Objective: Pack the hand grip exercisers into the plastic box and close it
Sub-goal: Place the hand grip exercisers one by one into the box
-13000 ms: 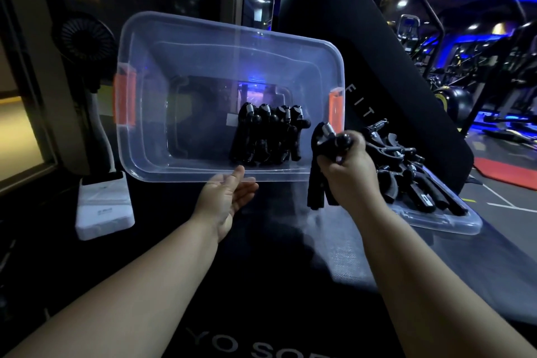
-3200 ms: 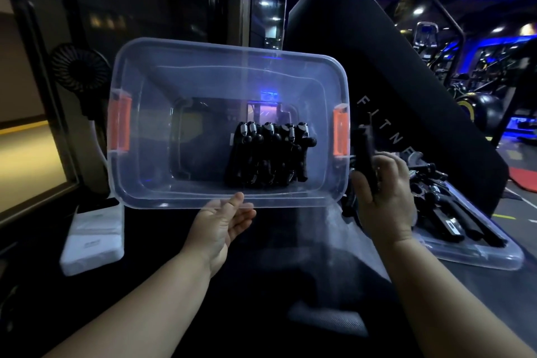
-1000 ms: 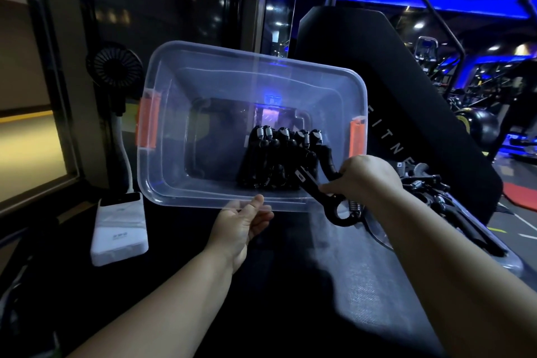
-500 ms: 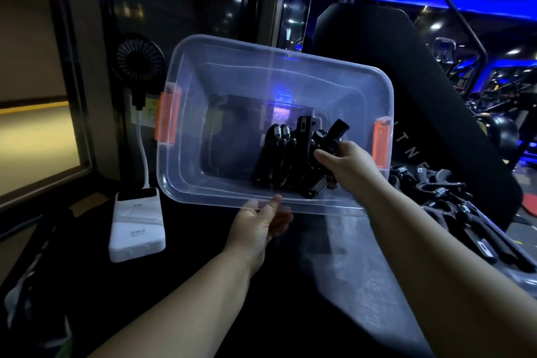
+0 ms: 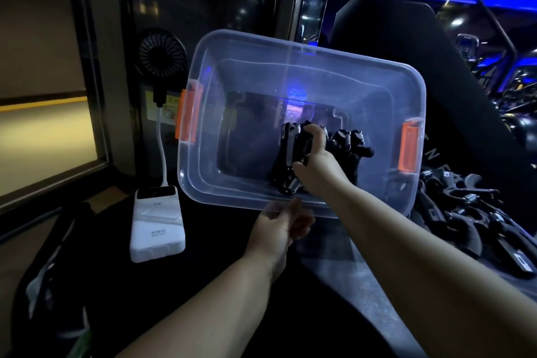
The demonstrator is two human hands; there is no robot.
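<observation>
Hand grip exerciser: inside plastic box, clamped in right grip, beside packed row. To be pressed flush against row before release. Left grip, blurred at near rim: state cannot be told.
</observation>
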